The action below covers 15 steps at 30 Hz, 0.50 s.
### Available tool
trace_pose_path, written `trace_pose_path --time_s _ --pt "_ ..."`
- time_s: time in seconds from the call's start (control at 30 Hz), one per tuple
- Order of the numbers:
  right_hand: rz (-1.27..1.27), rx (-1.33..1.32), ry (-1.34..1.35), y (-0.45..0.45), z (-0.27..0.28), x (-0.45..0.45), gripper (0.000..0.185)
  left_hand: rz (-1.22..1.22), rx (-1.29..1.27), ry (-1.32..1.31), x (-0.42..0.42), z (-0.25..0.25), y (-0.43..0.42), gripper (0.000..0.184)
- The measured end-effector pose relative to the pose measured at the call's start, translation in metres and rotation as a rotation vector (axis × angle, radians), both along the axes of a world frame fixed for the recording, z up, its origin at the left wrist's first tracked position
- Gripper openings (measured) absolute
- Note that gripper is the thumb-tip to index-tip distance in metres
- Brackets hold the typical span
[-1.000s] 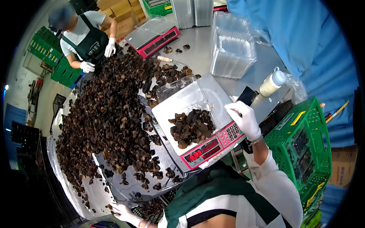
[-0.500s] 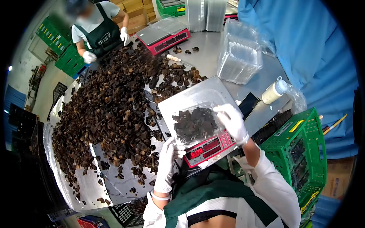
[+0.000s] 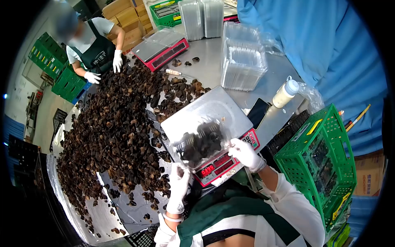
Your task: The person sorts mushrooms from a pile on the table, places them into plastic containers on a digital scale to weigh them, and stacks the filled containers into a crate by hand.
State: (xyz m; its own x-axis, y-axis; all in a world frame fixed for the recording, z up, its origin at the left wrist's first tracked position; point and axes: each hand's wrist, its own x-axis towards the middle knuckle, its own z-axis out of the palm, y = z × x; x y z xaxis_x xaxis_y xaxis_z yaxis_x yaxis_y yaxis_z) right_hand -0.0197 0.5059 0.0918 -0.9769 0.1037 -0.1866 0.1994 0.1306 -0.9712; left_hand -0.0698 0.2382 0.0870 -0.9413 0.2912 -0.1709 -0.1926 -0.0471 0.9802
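A clear plastic box (image 3: 200,142) of dark, crinkled wood ear mushrooms is over the pan of a red-edged digital scale (image 3: 220,101). Its outline is smeared by motion, so whether it touches the pan I cannot tell. My left hand (image 3: 179,183), white-gloved, pinches the box's near left corner. On the near right corner are the closed fingers of my right hand (image 3: 246,154), gloved as well. Red digits glow on the scale's display (image 3: 207,169) between my hands.
Loose wood ear mushrooms (image 3: 119,131) are heaped on the left. Behind the heap stands a co-worker (image 3: 92,47) in white gloves, near a second scale (image 3: 160,49). Stacked clear boxes (image 3: 242,61), a phone (image 3: 259,113), a bottle (image 3: 285,93) and a green crate (image 3: 317,164) lie to the right.
My right hand has come down from the box's far right side to its near right corner. The box has shifted nearer and blurred, and the display digits differ.
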Motion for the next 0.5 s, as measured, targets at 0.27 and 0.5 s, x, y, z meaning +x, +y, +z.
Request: trace_pose_path --time_s 0.27,0.5 --pt "0.032 0.834 0.38 -0.019 0.04 0.017 0.066 0.21 -0.432 1.121 -0.029 0.021 -0.003 0.02" --pt "-0.016 0.602 0.636 0.038 0.111 0.056 0.06 -0.328 -0.204 0.684 -0.028 0.07 0.067 0.032"
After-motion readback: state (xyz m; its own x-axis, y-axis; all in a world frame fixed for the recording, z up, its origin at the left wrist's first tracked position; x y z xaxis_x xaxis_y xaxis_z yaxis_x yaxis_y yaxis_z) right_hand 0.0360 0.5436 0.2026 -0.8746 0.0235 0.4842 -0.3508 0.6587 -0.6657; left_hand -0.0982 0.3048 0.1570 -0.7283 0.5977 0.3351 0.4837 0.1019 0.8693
